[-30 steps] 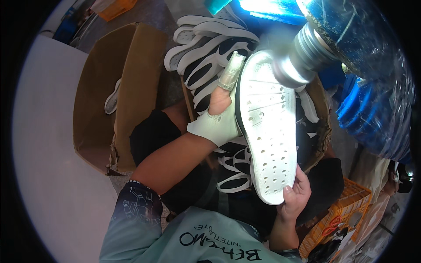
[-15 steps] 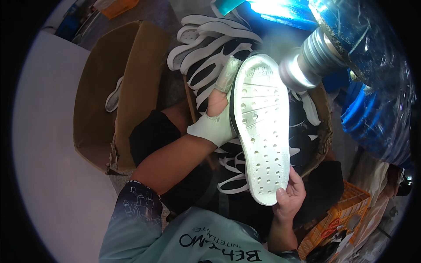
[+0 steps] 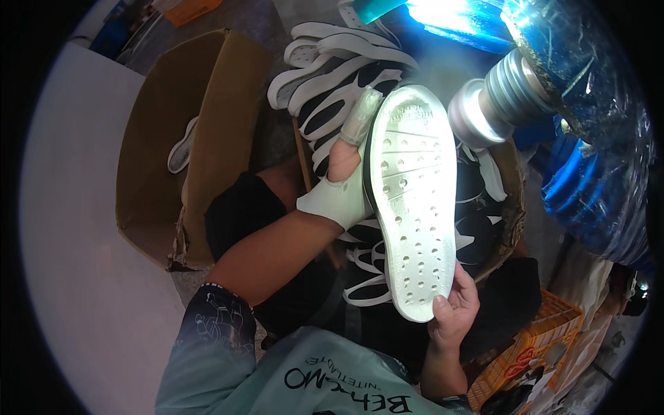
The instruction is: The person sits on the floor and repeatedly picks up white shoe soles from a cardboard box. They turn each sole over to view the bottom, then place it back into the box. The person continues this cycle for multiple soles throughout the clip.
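A white shoe sole [image 3: 413,207], its dimpled inner side facing up and brightly lit, is held lengthwise in front of me. My left hand [image 3: 344,176], in a pale cut-off glove with a clear wrap on the thumb, grips its left edge near the broad end; the other fingers are hidden beneath. At the narrow lower end my right hand [image 3: 454,311] is bare, its thumb on the rim and fingers curled around the side. Several black-and-white soles [image 3: 339,104] lie stacked beyond the left hand.
A shining lamp [image 3: 484,111] hangs close to the sole's upper right, beside blue plastic-wrapped material [image 3: 588,187]. At left stands an open cardboard box [image 3: 232,104] with a sole [image 3: 182,146] in it. Another worn carton [image 3: 513,194] holds more soles under my hands. An orange crate [image 3: 553,318] sits lower right.
The view has shifted slightly, so the lamp appears a little farther right of the sole. Both hands keep their grip; the sole has hardly moved.
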The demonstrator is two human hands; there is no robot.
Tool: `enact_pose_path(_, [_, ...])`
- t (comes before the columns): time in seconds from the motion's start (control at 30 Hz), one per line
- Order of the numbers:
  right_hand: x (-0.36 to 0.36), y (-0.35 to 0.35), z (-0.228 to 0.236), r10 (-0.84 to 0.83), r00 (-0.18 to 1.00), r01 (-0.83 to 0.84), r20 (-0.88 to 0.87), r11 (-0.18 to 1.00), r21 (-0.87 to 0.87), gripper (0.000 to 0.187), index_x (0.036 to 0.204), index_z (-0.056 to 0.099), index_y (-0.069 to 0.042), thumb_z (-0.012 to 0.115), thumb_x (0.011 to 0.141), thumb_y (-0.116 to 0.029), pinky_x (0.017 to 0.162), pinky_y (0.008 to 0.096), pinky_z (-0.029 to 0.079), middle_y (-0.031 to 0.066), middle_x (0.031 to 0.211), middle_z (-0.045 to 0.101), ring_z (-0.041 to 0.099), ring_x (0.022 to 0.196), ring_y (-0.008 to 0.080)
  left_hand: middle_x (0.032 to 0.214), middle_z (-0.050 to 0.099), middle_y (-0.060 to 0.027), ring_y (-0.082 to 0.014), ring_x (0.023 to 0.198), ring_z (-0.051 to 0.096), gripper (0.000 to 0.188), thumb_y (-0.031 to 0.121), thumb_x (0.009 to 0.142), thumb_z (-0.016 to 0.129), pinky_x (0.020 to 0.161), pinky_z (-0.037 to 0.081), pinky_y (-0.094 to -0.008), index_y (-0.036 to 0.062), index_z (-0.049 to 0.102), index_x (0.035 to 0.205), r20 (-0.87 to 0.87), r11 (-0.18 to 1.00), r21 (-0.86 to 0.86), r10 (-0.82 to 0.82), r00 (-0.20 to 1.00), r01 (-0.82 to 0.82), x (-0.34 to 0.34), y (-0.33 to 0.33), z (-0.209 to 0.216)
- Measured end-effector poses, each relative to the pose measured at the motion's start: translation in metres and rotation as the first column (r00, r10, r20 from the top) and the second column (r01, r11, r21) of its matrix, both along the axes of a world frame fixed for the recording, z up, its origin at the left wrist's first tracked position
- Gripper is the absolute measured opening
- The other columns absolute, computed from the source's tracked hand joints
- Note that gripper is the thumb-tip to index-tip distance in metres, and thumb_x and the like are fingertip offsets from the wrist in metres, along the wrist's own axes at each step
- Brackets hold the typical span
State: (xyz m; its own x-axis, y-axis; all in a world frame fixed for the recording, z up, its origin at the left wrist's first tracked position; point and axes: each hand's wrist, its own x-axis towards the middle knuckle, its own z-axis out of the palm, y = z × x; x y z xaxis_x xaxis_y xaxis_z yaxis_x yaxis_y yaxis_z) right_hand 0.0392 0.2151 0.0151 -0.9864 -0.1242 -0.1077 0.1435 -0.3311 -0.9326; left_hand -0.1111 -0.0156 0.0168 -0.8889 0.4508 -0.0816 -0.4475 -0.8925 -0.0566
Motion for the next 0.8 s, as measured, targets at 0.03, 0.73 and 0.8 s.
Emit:
enact_pose_path(0.03, [0.0000,-0.0003,0.0002,0.003,1.000,-0.003,-0.010,1.000,-0.001,0.061,0.141,0.039,0.015,0.064,0.088,-0.003,0.108,0.0407,0.043,0.0299,0.134,0.054,0.057,0.124,0.0304,0.142,0.052,-0.0241,-0.0437,0.128,0.054,0.072,0.060,0.097,0.048,0.105,0.045,-0.0611,0.0038,0.050,0.142,-0.002,1.000,-0.026,0.006,1.000,-0.006,-0.0001,-0.0004,-0.0007])
enact_pose_path(0.73, [-0.0033,-0.0029,0.0047,0.025,1.000,-0.025,-0.002,1.000,0.004,0.063,0.142,0.038,0.015,0.065,0.088,-0.005,0.109,0.0411,0.043,0.0294,0.136,0.052,0.056,0.125,0.0304,0.136,0.057,-0.0244,-0.0423,0.122,0.059,0.069,0.058,0.098,0.047,0.101,0.048,-0.0596,0.0030,0.052,0.140,0.004,0.999,-0.017,0.029,1.000,-0.029,-0.0045,-0.0026,-0.0053])
enact_pose_path(0.8, [-0.0034,-0.0030,0.0056,0.027,1.000,-0.027,0.005,1.000,0.006,0.063,0.142,0.038,0.015,0.065,0.088,-0.005,0.109,0.0411,0.042,0.0296,0.136,0.052,0.056,0.125,0.0304,0.136,0.057,-0.0245,-0.0421,0.121,0.059,0.070,0.058,0.098,0.047,0.101,0.049,-0.0593,0.0027,0.051,0.140,0.013,0.999,-0.009,0.040,0.999,-0.040,-0.0044,-0.0020,-0.0039])
